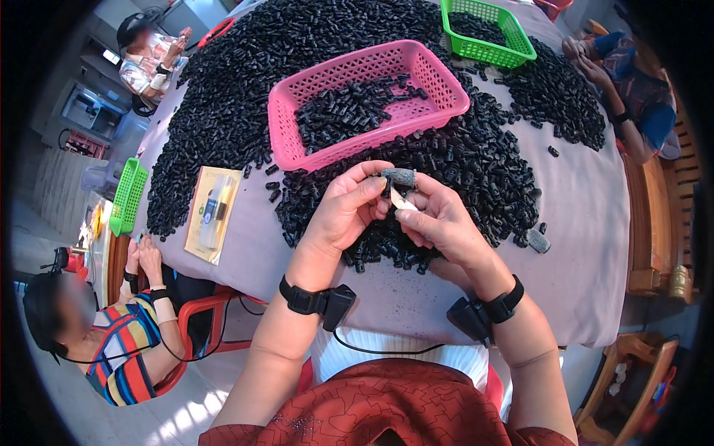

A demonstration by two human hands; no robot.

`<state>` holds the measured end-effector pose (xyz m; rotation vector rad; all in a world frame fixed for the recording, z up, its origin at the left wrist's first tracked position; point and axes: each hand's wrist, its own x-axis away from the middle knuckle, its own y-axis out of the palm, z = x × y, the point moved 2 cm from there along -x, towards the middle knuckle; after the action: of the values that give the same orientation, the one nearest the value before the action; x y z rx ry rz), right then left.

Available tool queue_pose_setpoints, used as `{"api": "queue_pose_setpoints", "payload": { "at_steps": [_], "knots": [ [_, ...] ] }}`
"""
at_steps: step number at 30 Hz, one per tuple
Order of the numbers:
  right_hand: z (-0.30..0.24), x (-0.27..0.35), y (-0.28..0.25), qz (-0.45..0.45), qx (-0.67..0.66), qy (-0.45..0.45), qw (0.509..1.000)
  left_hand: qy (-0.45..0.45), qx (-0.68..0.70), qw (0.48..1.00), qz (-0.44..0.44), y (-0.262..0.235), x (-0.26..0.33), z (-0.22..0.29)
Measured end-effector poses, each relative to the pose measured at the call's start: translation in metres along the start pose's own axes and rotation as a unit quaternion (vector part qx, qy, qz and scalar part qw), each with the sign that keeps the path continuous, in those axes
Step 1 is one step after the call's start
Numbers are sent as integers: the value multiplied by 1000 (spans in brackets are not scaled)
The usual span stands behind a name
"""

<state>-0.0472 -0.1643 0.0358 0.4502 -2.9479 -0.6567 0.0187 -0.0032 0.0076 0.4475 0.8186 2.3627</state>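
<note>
At a cloth-covered table (pixel 587 245) heaped with small black tubular pieces (pixel 461 163), a person works one grey-black piece (pixel 399 177) held up between both hands, just in front of a pink basket (pixel 435 78) that is partly filled with the same parts. The left hand (pixel 343 212) is closed around the piece's near end, thumb and forefinger pinching it, while the right hand (pixel 439 219) grips a small pale blade-like sliver (pixel 402 199) and sets its tip against the underside of the piece. The job seems to call for a steady pinch close to the working end, short strokes directed away from the left thumb, and the piece kept above the heap so that scraps fall clear of the basket. A flat yellow packet (pixel 213 212) lies to the left; a green basket (pixel 487 33) stands further back. Other people sit around the table, their hands at its edge.
</note>
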Motion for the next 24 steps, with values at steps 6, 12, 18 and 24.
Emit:
{"api": "queue_pose_setpoints", "payload": {
  "at_steps": [6,12,18,24],
  "knots": [
    [0,0,2,-1,6,11,1000,-13,20,1000,-19,3,0,-2],
    [0,0,0,-14,-1,11,1000,-15,34,999,-30,3,0,-3],
    [0,-1,0,-12,8,7,1000,-25,58,998,-16,4,0,-4],
    [2,-2,-2,0,-15,12,1000,-32,105,994,-27,2,-3,-8]
  ]
}}
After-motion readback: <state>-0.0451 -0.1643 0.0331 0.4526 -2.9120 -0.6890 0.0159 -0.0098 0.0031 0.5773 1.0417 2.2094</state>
